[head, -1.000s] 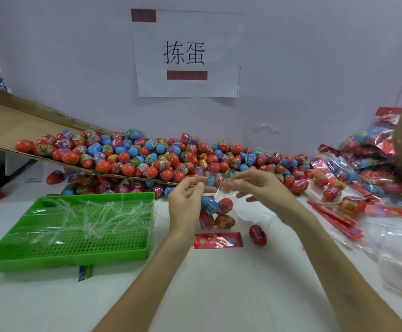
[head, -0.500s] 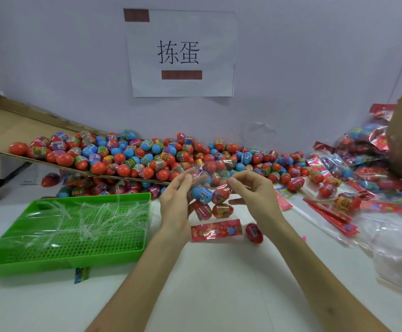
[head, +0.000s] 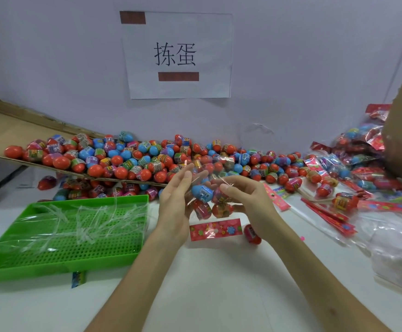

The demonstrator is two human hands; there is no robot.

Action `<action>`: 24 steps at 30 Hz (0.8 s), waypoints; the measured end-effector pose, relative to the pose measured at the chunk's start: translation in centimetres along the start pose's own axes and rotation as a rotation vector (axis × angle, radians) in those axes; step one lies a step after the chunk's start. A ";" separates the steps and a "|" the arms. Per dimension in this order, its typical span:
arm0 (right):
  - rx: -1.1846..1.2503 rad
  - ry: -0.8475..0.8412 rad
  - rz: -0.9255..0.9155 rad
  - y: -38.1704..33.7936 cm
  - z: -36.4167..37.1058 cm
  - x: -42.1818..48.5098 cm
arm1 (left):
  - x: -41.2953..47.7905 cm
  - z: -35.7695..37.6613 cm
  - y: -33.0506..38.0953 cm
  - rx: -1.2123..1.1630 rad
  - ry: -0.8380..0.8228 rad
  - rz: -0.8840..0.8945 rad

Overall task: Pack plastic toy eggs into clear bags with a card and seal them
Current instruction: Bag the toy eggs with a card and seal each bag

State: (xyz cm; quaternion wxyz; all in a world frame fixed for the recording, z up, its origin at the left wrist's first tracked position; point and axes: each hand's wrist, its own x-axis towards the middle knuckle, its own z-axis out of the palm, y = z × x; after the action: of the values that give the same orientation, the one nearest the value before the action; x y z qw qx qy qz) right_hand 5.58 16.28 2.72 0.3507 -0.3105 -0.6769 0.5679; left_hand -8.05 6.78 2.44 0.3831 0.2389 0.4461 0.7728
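Just right of the green tray [head: 51, 269], a clear bag [head: 215, 178] is held above the bench [head: 219, 283] between both hands. The left hand [head: 174, 207] lies against the bag's side, fingers nearly straight. The right hand [head: 250, 204] has thumb and curled fingers closed on the bag's upper part. Inside sit a blue egg [head: 202, 192] and red eggs [head: 222, 209], with a red flowered card [head: 215, 229] at the bag's lower end. A loose red egg [head: 252, 234] lies on the bench farther right of the tray. Clear strips [head: 82, 221] lie in the tray. Behind the tray, a heap of eggs [head: 128, 159] spills off a cardboard sheet [head: 3, 130].
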 end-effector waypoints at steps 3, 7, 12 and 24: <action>0.076 0.004 0.021 -0.1 -0.4 0.0 | -0.1 0.0 0.4 0.083 -0.121 -0.064; 0.128 -0.015 0.019 -0.4 -0.6 -0.2 | -0.4 0.1 0.4 0.142 -0.266 -0.143; 0.198 -0.054 -0.023 -0.8 -0.7 -0.6 | -0.5 0.0 -0.1 0.036 -0.254 -0.158; 0.445 -0.141 0.070 -1.3 -0.2 -1.0 | -1.3 0.1 -0.6 -0.161 -0.428 -0.149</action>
State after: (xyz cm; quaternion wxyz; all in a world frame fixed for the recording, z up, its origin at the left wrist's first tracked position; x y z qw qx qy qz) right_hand 6.32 15.34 3.90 0.3424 -0.2086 -0.5465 0.7352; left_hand -6.95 5.96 1.98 0.5429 0.3321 0.3081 0.7071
